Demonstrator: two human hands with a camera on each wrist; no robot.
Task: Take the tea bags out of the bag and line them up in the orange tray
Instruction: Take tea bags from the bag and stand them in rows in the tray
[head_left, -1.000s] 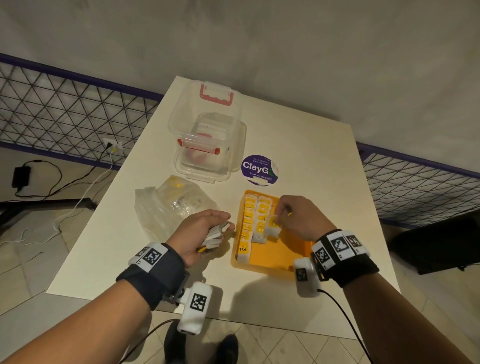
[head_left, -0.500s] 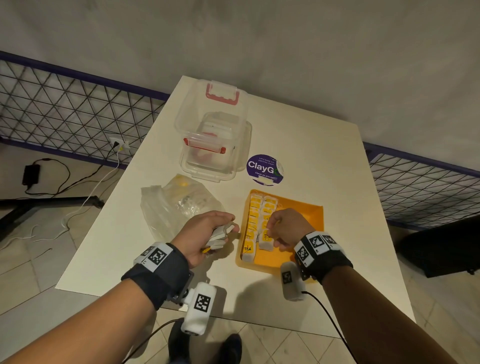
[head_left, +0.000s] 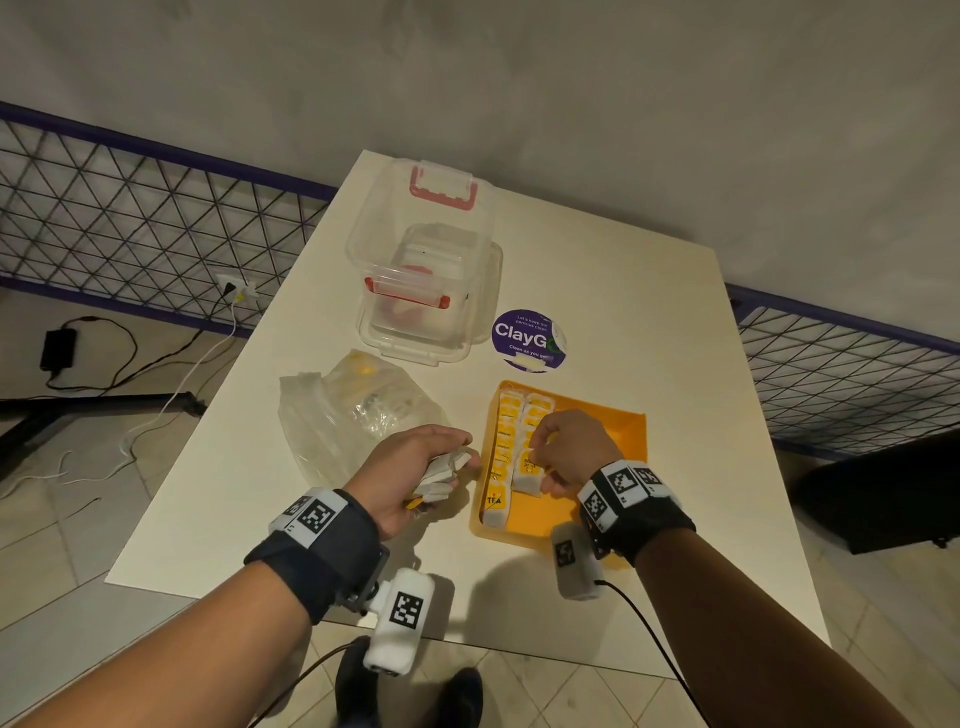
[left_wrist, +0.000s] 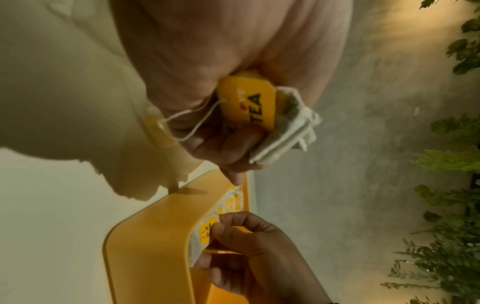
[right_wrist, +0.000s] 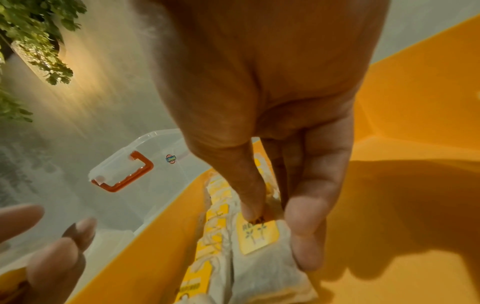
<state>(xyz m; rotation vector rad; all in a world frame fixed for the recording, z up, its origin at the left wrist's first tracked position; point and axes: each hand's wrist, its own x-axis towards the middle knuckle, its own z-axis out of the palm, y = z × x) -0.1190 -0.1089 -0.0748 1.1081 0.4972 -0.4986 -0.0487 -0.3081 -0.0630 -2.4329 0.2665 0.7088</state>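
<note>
The orange tray lies on the white table and holds two rows of tea bags with yellow tags along its left side. My right hand pinches the nearest tea bag of the second row between thumb and finger, down in the tray. My left hand, just left of the tray, grips a small stack of tea bags with a yellow "TEA" tag and loose string. The crumpled clear plastic bag lies behind the left hand with yellow tags showing inside.
A clear lidded box with red latches stands at the back of the table, a round purple sticker beside it. A wire fence runs along both sides, and cables lie on the tiled floor at left. The tray's right half is bare.
My right hand has drawn back toward me along the second row to its near end, where it holds a tea bag. The left hand has stayed in place with its stack.
</note>
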